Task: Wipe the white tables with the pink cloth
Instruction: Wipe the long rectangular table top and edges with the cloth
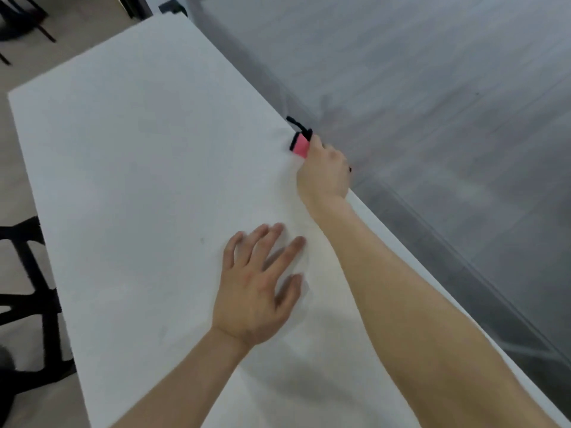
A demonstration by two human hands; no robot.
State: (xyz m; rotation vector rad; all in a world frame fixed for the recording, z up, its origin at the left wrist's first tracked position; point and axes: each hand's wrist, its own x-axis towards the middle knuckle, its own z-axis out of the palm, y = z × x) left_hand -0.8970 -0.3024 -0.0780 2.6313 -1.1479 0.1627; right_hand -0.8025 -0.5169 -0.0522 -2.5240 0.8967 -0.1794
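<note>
A long white table (129,168) fills most of the view, running from near me toward the far left. My right hand (324,171) reaches to the table's right edge and is closed around a pink cloth (301,146) with black trim and a black strap; only a small pink part shows past my fingers. The cloth rests at the table's edge beside the wall. My left hand (259,291) lies flat on the tabletop with fingers spread, nearer to me and left of my right forearm, holding nothing.
A grey wall (432,88) runs along the table's right edge, very close to my right hand. A black chair frame (34,291) stands by the table's left side. More dark furniture legs (24,23) stand on the beige floor at the far left.
</note>
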